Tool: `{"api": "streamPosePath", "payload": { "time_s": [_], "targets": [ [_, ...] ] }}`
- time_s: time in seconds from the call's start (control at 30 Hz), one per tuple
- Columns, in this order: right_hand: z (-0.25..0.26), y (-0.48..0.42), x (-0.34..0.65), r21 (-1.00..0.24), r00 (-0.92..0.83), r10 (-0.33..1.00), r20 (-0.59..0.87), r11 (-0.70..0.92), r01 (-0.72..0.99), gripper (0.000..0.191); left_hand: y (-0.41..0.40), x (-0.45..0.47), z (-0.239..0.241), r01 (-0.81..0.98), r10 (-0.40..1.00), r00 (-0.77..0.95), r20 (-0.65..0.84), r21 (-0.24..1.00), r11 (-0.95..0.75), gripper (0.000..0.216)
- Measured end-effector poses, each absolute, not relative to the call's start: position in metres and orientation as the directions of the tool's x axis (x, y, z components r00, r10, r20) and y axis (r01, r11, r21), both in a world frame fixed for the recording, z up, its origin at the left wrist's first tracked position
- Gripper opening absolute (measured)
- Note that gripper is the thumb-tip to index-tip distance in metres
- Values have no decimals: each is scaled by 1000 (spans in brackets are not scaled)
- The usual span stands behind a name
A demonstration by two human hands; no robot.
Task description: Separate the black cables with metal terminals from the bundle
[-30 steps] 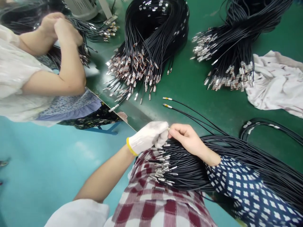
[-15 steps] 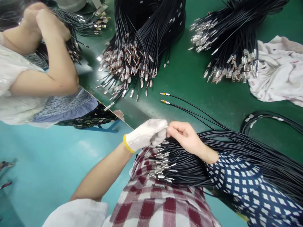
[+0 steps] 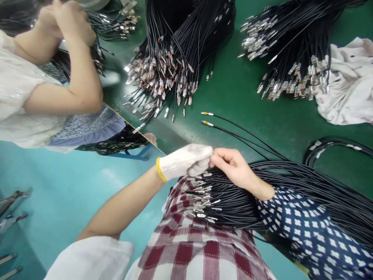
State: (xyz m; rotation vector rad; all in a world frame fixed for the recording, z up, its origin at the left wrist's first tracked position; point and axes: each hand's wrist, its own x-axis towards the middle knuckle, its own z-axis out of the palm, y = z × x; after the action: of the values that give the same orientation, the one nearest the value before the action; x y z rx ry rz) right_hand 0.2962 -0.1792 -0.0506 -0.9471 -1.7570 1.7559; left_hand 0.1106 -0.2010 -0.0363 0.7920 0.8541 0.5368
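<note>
My left hand (image 3: 186, 161), in a white glove with a yellow cuff, is closed in a pinch at the table's front edge. My bare right hand (image 3: 233, 165) meets it fingertip to fingertip, pinching the metal tip of a thin black cable. Under both hands a thick bundle of black cables (image 3: 241, 198) with silver terminals lies across my lap on a red checked cloth (image 3: 192, 252). Two single cables with gold-tipped ends (image 3: 207, 118) lie on the green table (image 3: 233, 97) just beyond my hands.
Large heaps of black cables with metal terminals sit at top centre (image 3: 175, 58) and top right (image 3: 285, 50). A crumpled white cloth (image 3: 346, 89) lies at the right. A person at the left works with raised hands (image 3: 67, 23) on another cable bundle. The floor is teal.
Both hands stay pinched together on the cable tip, shifted slightly right and up in the picture. The view has drifted a little; the person at the left has raised the hands higher.
</note>
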Motion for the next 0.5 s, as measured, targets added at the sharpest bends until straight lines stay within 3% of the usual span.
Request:
{"api": "streamPosePath", "payload": {
  "time_s": [0.27, 0.5],
  "targets": [
    [-52, -172, 300, -969, -667, 737, -110, 69, 236, 42, -193, 111, -42, -208, 677, 459, -575, 671, 711, 46],
    [-58, -168, 305, -991, -679, 723, -129, -74, 109, 40, -190, 114, -48, -219, 725, 413, -551, 713, 667, 44]
  ]
}}
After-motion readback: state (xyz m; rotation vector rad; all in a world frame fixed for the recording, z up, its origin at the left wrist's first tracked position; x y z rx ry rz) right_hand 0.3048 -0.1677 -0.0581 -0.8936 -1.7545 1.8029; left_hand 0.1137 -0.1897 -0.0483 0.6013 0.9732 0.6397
